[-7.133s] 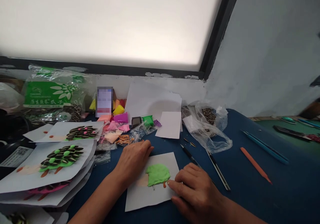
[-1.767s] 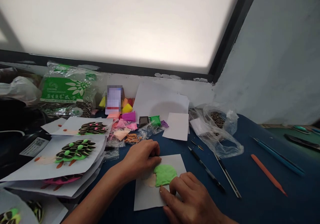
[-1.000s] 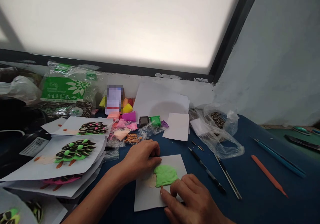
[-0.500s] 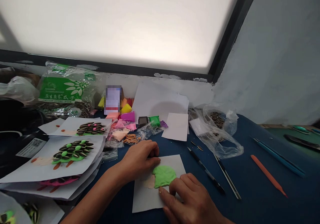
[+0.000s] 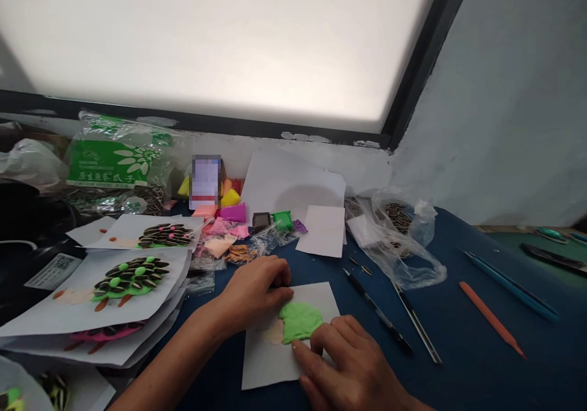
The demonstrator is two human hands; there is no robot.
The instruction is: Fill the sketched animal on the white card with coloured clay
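Note:
A white paper card [image 5: 266, 371] lies in front of me with a flat patch of bright green modelling clay [image 5: 299, 323] on it. A smaller beige clay piece [image 5: 274, 333] adjoins its left side. My left hand [image 5: 262, 285] rests at the card's upper left edge, fingers curled and thumb pressing the paper. My right hand [image 5: 342, 359] is closed at the clay's lower right edge, thumb and forefinger touching it; its other fingers are bent and partly hidden.
Left are stacked cards with seed-and-clay hedgehogs [image 5: 131, 276] and a seed bag [image 5: 110, 163]. Clay packets [image 5: 233, 212] and blank cards [image 5: 321, 230] lie behind. Rightward are a pen [image 5: 378, 310], a metallic strip tool [image 5: 417, 325], an orange tool [image 5: 490, 319], blue tweezers [image 5: 509, 285] and a plastic bag [image 5: 398, 246].
The view has shifted very slightly. Both hands, the card and the green clay stay in nearly the same places.

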